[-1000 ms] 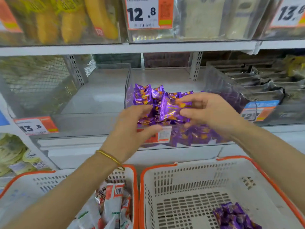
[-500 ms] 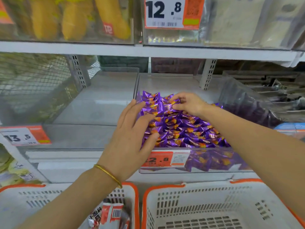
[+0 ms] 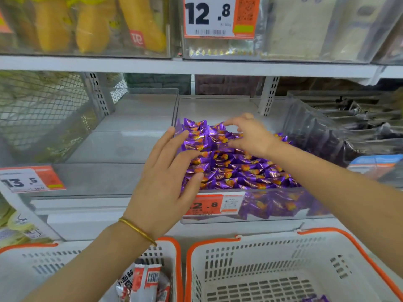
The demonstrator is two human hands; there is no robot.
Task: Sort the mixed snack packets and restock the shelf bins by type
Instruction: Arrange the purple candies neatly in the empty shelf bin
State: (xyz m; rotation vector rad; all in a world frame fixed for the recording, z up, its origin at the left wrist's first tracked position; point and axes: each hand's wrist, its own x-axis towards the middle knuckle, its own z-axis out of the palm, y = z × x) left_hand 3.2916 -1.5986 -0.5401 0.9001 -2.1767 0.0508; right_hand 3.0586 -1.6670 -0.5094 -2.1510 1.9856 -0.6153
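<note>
We log purple foil packets [image 3: 235,168], orange-printed, heaped in the clear middle shelf bin [image 3: 305,125]; red-and-white packets [image 3: 144,282] stand in the left basket [image 3: 43,258].

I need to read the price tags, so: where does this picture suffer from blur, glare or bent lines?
Head view: the upper price tag is sharp; the lower price tag is partly covered by the left hand; the right hand is slightly blurred; the shelf uprights lean apart, a wide-angle effect.
</note>
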